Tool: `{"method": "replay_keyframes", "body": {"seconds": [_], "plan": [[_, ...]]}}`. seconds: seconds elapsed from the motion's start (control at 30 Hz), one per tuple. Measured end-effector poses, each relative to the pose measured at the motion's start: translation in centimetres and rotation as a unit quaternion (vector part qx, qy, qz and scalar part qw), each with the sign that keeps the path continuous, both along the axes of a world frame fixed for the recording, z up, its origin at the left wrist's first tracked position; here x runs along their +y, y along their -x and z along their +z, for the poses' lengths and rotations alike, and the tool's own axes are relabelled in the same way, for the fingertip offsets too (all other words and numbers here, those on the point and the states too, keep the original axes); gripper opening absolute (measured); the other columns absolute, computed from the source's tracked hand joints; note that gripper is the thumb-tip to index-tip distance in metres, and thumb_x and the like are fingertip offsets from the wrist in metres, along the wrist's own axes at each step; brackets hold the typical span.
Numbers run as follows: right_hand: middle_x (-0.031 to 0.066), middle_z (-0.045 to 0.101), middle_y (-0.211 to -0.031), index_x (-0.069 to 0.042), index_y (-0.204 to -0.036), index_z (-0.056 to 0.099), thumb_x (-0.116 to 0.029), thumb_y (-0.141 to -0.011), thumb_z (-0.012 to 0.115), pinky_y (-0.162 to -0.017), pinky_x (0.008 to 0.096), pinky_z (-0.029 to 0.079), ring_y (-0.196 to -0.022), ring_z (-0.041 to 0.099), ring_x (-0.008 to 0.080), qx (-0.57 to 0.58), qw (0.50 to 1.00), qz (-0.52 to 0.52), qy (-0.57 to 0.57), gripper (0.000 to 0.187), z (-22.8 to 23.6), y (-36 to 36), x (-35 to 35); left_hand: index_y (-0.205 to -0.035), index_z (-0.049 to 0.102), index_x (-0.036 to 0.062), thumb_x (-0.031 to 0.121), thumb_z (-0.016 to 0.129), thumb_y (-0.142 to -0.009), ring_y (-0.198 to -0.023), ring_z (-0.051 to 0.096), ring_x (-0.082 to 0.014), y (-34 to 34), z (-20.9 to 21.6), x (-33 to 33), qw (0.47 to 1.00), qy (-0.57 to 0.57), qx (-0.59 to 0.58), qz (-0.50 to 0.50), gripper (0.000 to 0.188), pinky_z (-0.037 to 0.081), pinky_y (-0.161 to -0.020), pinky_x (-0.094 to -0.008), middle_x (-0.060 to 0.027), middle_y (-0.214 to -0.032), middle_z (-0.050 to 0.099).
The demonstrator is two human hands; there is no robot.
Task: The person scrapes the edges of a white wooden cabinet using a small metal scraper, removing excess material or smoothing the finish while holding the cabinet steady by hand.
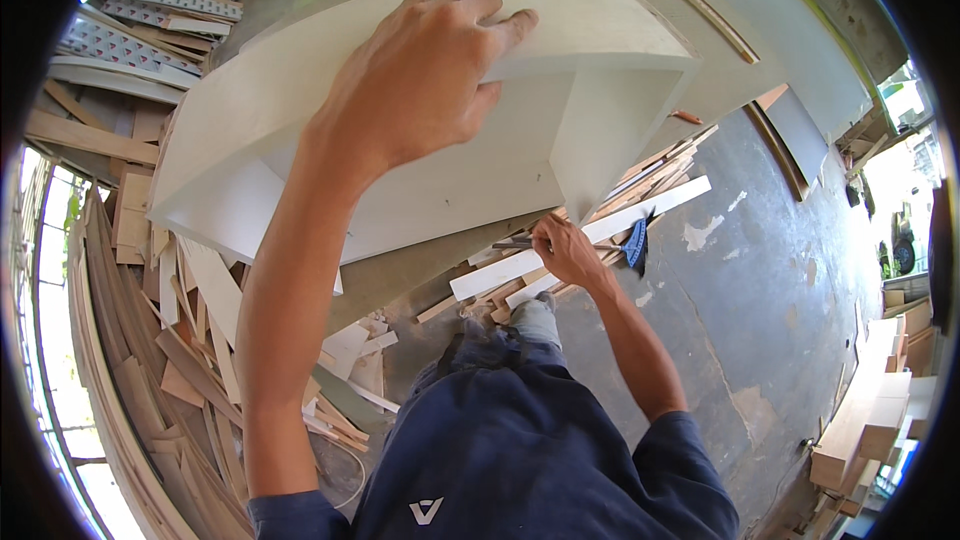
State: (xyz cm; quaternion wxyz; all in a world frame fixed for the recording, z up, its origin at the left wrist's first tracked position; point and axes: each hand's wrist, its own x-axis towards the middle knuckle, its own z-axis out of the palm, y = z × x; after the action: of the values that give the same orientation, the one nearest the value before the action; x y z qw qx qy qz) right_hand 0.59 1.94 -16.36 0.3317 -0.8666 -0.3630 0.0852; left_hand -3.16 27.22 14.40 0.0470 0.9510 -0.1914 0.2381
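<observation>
A large white box-like cabinet carcass [430,165] stands on the worktable, its open side facing me. Small nails or screws [540,177] poke out of its inner panel. Across its upper panel lies my left hand [430,70], fingers bent over the edge and pressing on the surface. Below the cabinet's lower right corner, my right hand [568,250] is closed round a tool with a thin dark handle [512,243]. A blue, wedge-shaped head [636,243] with dark tips shows beyond that hand, seemingly part of the same tool; its exact kind is unclear.
White and wooden strips [610,225] are stacked under the table by my feet. Offcuts [180,390] crowd the left side. A long strip [690,0] and a red-handled tool [686,117] lie on the table at right. Boards [860,430] are piled far right.
</observation>
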Motion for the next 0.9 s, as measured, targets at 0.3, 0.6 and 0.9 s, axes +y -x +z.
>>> {"method": "replay_keyframes", "body": {"seconds": [0.3,0.6,0.9], "plan": [[0.0214,0.068,-0.086,0.000,-0.088,0.064,-0.008,-0.084,0.070,-0.073,0.0453,0.054,-0.084,0.067,0.0407,0.137,0.989,-0.008,-0.060,0.011,-7.7,1.3,0.6,-0.134,0.066,0.0081,0.016,0.075,-0.082,-0.125,0.061,-0.0356,4.5,-0.9,-2.2,0.997,0.023,-0.034,-0.066,0.054,0.046,-0.109,-0.0488,-0.0186,-0.135,0.064],[0.0146,0.073,-0.083,0.002,-0.094,0.072,-0.009,-0.088,0.071,-0.073,0.0356,0.056,-0.078,0.072,0.0232,0.259,0.966,0.008,-0.007,0.012,-10.7,6.2,-4.0,-0.128,0.062,-0.0146,0.011,0.057,-0.103,-0.109,0.068,-0.0355,12.8,-2.8,-15.5,0.484,0.662,-0.011,-0.572,0.036,0.055,-0.090,-0.0415,-0.0297,-0.129,0.063],[0.0096,0.073,-0.081,0.003,-0.094,0.072,-0.006,-0.087,0.073,-0.070,0.0312,0.054,-0.076,0.070,0.0154,0.292,0.953,-0.016,-0.081,0.011,-11.3,7.3,-5.3,-0.124,0.063,-0.0207,0.005,0.051,-0.104,-0.097,0.068,-0.0345,12.7,-2.0,-19.8,0.517,0.659,-0.154,-0.524,0.035,0.055,-0.083,-0.0436,-0.0279,-0.120,0.066]]}}
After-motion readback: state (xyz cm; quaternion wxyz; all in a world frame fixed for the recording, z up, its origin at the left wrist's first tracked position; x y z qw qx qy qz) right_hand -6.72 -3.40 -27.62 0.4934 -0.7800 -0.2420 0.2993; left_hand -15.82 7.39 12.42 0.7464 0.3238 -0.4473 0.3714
